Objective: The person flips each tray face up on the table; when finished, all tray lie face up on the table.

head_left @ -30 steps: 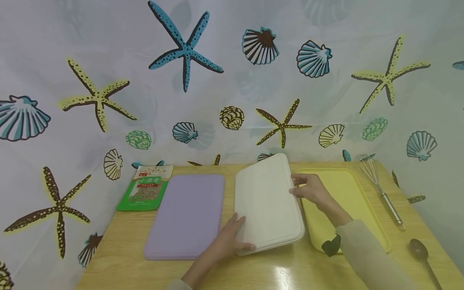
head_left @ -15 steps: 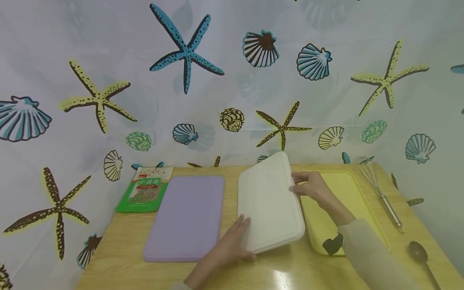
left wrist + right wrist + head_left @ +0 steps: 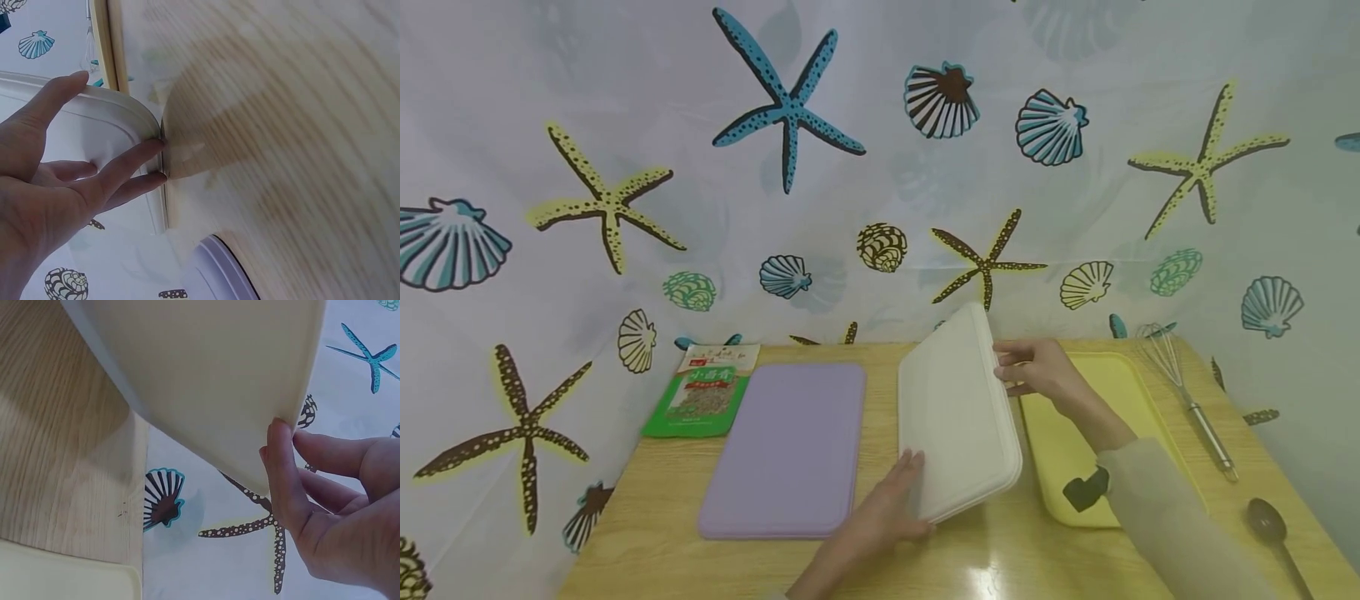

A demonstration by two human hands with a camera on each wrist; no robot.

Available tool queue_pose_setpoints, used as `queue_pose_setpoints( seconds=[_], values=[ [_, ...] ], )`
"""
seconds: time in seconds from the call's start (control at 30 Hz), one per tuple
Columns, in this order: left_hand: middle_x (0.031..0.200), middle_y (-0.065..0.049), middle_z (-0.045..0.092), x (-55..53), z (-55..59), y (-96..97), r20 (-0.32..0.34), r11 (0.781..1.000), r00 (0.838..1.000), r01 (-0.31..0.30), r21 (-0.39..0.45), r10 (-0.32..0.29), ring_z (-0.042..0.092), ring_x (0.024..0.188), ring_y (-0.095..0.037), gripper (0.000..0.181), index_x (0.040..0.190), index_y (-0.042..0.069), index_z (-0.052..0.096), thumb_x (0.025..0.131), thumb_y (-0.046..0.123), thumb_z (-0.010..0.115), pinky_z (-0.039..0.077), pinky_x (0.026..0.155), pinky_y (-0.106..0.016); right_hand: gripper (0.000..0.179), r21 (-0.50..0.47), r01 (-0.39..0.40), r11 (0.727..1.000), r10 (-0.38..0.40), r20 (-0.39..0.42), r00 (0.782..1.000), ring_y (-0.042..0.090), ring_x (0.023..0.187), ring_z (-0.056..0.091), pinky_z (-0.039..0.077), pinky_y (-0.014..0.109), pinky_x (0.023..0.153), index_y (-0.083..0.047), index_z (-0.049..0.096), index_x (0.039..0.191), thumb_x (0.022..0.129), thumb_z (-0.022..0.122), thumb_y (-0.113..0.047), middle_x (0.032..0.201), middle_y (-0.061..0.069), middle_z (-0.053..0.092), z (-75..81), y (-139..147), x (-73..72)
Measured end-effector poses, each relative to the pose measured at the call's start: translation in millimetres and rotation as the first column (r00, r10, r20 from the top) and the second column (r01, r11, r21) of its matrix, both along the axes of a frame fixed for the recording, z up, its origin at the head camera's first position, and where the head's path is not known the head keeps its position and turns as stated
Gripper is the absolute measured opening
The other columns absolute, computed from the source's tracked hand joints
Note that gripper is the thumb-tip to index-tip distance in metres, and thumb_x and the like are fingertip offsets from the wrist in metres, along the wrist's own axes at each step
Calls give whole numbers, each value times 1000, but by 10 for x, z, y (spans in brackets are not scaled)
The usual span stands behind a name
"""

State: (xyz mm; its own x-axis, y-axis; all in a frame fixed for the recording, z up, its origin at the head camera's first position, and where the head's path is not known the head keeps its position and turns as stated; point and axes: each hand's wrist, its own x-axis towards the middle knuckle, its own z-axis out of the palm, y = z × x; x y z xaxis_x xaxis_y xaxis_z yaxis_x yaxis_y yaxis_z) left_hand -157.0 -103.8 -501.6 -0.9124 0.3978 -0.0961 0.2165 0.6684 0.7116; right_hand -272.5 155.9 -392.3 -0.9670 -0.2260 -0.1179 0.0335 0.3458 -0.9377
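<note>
A white tray (image 3: 955,417) is tilted up over the middle of the table, its right side raised, in the head view. My right hand (image 3: 1037,375) pinches that raised edge between thumb and fingers; the right wrist view also shows the fingers (image 3: 284,469) on the tray's rim. At the near left corner, my left hand (image 3: 891,508) holds the tray, thumb along the near edge and fingers at the left edge. The left wrist view has this left hand (image 3: 69,169) at the rounded corner, with the fingertips close to the wood.
A purple tray (image 3: 790,450) lies left of the white one, a yellow tray (image 3: 1075,433) right of it. A green and white seasoning packet (image 3: 703,396) sits far left. On the right are a whisk (image 3: 1195,408) and a brown spoon (image 3: 1266,521). A patterned curtain (image 3: 865,183) hangs behind.
The white tray has tipped more steeply, its right edge rising and shifting slightly left with my right hand. My left hand has moved a little to the right with the near corner.
</note>
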Motion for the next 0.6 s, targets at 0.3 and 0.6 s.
queue_pose_setpoints(
  seconds=[0.3,0.6],
  values=[
    [154,-25,23,84,57,92,0,998,1000,-11,60,11,27,139,-42,97,150,-1,25,71,10,80,25,113,-53,51,-96,-28,995,34,59,998,13,81,65,60,35,73,6,48,137,89,66,-3,113,23,60,136,-36,42],
    [153,-21,30,154,93,163,-55,991,998,-2,135,9,33,137,-40,101,152,3,22,69,0,79,30,111,-50,58,-140,-37,989,48,71,996,16,83,67,60,37,75,0,45,141,88,69,-6,110,19,60,195,-111,40]
  ],
)
